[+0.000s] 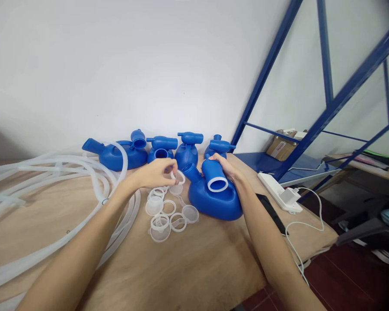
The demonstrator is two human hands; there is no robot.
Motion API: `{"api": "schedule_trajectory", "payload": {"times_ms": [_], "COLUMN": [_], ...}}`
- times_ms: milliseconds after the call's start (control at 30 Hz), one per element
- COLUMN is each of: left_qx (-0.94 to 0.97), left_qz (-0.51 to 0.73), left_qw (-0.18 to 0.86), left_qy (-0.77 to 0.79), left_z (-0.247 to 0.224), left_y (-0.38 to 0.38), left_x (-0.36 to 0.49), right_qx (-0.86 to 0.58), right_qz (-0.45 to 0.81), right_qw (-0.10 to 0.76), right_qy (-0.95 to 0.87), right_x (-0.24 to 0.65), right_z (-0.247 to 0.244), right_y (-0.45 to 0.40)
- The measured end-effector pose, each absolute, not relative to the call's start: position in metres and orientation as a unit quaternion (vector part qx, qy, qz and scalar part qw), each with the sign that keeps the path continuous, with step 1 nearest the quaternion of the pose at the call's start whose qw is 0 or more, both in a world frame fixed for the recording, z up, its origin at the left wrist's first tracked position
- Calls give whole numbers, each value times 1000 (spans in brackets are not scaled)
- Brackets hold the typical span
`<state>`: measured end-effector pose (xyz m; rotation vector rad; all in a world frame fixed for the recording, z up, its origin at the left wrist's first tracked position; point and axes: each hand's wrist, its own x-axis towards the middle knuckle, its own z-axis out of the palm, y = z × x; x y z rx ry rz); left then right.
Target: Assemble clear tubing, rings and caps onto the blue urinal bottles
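Between the fingertips of my left hand [164, 172] is a translucent plastic cap [180, 177], its ring and lid hanging over the pile. Several similar ring-and-lid caps [160, 228] lie on the wooden table [188, 276] just below that hand. My right hand [225, 165] is wrapped round a blue tubular adapter [210, 168], whose wide mouth has a white rim and faces me. This adapter is at the top of a blue plastic urinal bottle [214, 205] with an angled spout; whether they are joined is hidden.
Several more blue bottles [186, 154] with adapters on top stand along the white wall. Coiled translucent hoses [94, 181] cover the left side. On the right are a black phone [272, 214], a white power strip [277, 190] with a cable, and a blue metal frame [330, 108].
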<state>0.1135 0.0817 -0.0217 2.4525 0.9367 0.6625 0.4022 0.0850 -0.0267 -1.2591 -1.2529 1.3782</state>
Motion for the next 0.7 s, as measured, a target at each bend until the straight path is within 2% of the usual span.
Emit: {"api": "schedule_trajectory", "payload": {"times_ms": [67,133,300,400,533,700], "left_qx": [839,811,850,866,873,839], "left_qz": [356,397,281,256,260,352], "left_qw": [242,261,269,252,261,261], "left_qy": [335,342,356,348,318,323], "left_z": [-20,-24,-37,-40,-46,-65], "left_y": [81,80,81,83,77,62], "left_x": [115,121,129,128,141,171], "right_qx": [-497,-481,-458,-443,-414,-356], "right_qz": [586,620,631,640,660,679], "right_qw": [413,397,394,390,375,324], "right_qy": [-488,-476,-486,-492,-503,-555], "right_x": [400,399,397,396,393,391], "right_z": [-25,-24,-27,-28,-26,-22], "right_y": [82,79,77,77,75,78]}}
